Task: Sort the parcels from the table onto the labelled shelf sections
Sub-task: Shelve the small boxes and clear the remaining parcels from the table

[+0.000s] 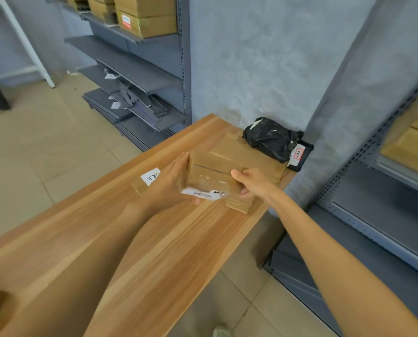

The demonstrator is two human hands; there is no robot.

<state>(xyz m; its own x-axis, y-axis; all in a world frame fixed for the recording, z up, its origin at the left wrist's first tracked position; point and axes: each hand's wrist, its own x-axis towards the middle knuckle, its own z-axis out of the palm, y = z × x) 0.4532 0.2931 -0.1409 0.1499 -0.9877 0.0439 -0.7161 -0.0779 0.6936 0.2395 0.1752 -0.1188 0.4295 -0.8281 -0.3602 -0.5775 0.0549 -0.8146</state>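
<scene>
A taped cardboard parcel [209, 175] with a white label on its near side is held between both hands over the wooden table [135, 251]. My left hand [170, 183] presses flat against its left end, thumb under the near edge. My right hand [253, 182] grips its right end, thumb on top. Under and behind it lie other brown parcels: a flat one [242, 152], a small one [239, 205] at the right, and one with a white label [146, 181] at the left. A black bagged parcel [271, 138] and a black labelled packet [300, 155] sit in the far corner.
Grey metal shelves [139, 69] stand far left, with cardboard boxes [147, 23] on the upper level and loose parts lower down. Another shelf unit [385, 207] runs along the right with boxes [412, 139]. A grey wall is behind the table; tiled floor lies on both sides.
</scene>
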